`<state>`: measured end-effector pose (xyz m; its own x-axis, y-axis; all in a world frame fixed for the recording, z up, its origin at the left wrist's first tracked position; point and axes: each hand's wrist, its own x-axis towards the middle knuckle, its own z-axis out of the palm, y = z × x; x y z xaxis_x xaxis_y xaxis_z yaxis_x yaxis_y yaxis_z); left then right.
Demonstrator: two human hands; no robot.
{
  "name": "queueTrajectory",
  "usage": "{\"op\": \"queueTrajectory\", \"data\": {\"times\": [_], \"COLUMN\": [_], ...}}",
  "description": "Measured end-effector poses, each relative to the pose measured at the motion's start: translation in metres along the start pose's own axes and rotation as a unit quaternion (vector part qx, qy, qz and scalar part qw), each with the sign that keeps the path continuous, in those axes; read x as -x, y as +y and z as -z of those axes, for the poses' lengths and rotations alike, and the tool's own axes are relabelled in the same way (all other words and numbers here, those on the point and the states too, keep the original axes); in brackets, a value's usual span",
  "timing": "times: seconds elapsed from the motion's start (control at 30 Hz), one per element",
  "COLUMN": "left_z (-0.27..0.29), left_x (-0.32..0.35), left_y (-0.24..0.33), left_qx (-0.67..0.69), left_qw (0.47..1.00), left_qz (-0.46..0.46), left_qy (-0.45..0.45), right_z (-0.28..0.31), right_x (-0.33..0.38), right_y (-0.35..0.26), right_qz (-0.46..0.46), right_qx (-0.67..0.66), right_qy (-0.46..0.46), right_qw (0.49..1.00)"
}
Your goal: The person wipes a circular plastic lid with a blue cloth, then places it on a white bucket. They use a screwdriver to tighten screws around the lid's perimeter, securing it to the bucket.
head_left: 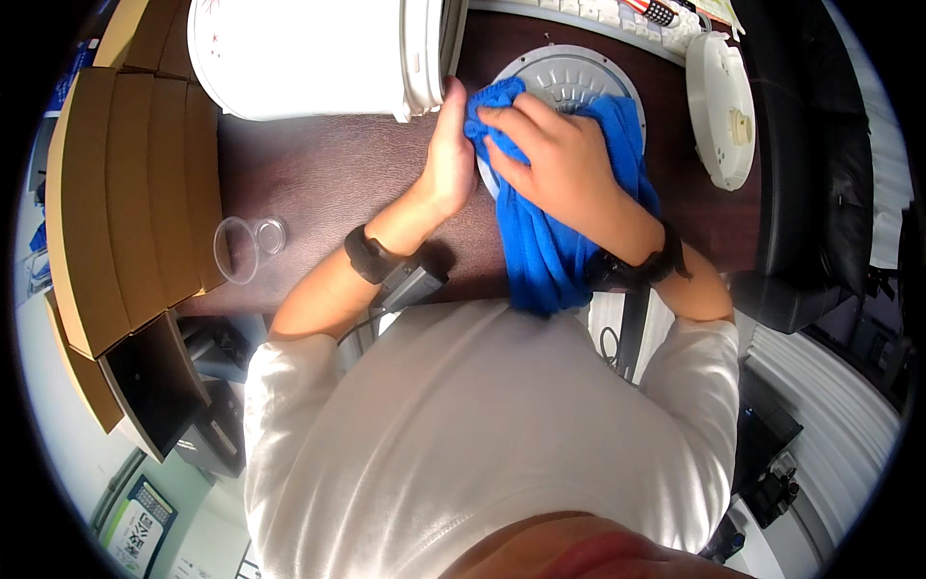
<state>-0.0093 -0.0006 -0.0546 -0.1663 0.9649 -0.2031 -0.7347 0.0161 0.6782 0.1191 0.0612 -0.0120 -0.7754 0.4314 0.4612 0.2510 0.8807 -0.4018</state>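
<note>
A blue cloth [545,232] drapes over the lower part of a round grey disc [569,72] with a ribbed middle and small holes along its rim. My right hand [559,159] is closed on a bunched part of the cloth, pressing it against the disc's left side. At the disc's left edge, my left hand [449,159] steadies it with the thumb side up; most of its fingers are hidden. Just left of that hand, the rim of a large white bucket-like container [309,58] lying on its side comes close to my fingertip.
A white round cover [721,111] stands on edge at the right. Behind the disc is a white keyboard [603,14]. Clear plastic cups [237,251] rest at the table's left, beside a cardboard box [130,193]. A black chair [815,164] borders the right side.
</note>
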Motion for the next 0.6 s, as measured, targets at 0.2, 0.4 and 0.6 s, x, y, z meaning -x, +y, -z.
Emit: {"op": "queueTrajectory", "data": {"times": [0.2,0.4,0.6], "left_z": [0.008,-0.005,0.011], "left_x": [-0.005,-0.001,-0.007], "left_y": [0.000,-0.002,-0.009], "left_qx": [0.077,-0.077,-0.188], "left_qw": [0.996,0.996,0.980], "left_qz": [0.045,-0.026,-0.028], "left_qy": [-0.031,-0.030,-0.055], "right_z": [-0.002,0.000,0.009], "right_x": [-0.001,-0.010,-0.010], "right_y": [0.005,0.019,0.039], "right_qz": [-0.007,-0.067,-0.121], "right_qx": [0.034,0.079,0.112], "right_qy": [-0.003,0.061,0.103], "right_qw": [0.999,0.993,0.981]}}
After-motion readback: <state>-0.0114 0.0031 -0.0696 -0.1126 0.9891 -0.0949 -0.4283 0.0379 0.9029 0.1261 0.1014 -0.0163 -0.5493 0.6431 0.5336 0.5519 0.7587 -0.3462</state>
